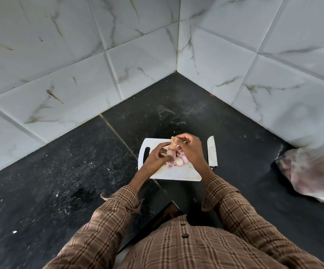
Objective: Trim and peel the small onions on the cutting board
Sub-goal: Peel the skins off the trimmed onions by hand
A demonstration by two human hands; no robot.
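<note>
A small onion [170,152] is held just above the white cutting board [176,174], over a heap of peeled onions [180,161]. The left hand [158,156] grips it; the right hand [189,147] pinches papery skin [173,140] at 12 o'clock. A knife [212,153] lies at 3 o'clock on the black bench [79,171].

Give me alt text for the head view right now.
Both hands work over a white cutting board on a dark counter: the left hand holds a small onion while the right hand pinches papery skin above it. Peeled onions lie on the board, a knife rests beside its right edge, and a plastic bag sits far right.
</note>
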